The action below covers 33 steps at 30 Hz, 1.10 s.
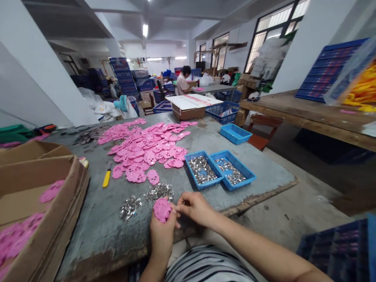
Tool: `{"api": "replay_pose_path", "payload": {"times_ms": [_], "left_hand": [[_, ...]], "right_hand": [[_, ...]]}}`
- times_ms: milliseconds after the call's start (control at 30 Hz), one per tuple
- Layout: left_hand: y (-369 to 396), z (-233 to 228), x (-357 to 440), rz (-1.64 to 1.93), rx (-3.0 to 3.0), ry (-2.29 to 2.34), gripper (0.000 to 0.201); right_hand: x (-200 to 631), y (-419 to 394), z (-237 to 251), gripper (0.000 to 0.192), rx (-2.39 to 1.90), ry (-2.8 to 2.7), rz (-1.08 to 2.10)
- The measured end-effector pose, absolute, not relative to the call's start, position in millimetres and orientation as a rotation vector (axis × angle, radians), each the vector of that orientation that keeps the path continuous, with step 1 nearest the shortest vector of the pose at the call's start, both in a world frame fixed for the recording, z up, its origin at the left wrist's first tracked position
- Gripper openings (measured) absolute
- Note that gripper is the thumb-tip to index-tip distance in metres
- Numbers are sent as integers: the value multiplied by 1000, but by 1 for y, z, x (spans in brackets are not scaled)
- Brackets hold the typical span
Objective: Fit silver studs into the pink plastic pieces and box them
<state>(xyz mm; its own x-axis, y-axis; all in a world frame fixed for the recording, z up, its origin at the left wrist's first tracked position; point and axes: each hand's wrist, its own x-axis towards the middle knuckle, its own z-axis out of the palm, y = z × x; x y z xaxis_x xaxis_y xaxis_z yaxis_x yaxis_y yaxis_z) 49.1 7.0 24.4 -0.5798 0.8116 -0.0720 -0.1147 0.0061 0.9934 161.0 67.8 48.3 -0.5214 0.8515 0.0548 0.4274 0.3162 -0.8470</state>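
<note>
My left hand (162, 233) is closed around a pink plastic piece (162, 210) with a scalloped edge, held just above the table's near edge. My right hand (192, 207) is beside it, thumb and fingers pinched together at the piece's right side; whatever sits between those fingertips is too small to make out. Just beyond the hands lie two small heaps of shiny metal parts, a left heap (129, 207) and a right heap (159, 192). Farther back spreads a large pile of flat pink pieces (147, 147) with holes in them.
Two blue trays (202, 184) of metal bits stand right of the pile, with another blue tray (235, 134) behind. A yellow-handled screwdriver (107, 178) lies left. A cardboard box (70, 184) with pink pieces fills the left side. A co-worker (182, 83) sits farther back.
</note>
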Motion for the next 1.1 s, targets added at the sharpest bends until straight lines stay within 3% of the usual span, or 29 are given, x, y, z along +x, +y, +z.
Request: {"api": "replay_pose_path", "payload": {"times_ms": [267, 467, 667, 1100], "left_hand": [[18, 38, 43, 1671, 545, 1369, 49], [15, 45, 25, 1464, 402, 934, 37], [12, 46, 21, 1435, 560, 978, 39], [13, 46, 23, 1406, 675, 1046, 40]], "right_hand": [[150, 79, 32, 18, -842, -1807, 1271], [157, 90, 56, 15, -665, -2175, 1076], [155, 95, 75, 19, -497, -2521, 896], [151, 103, 80, 22, -508, -2621, 852]]}}
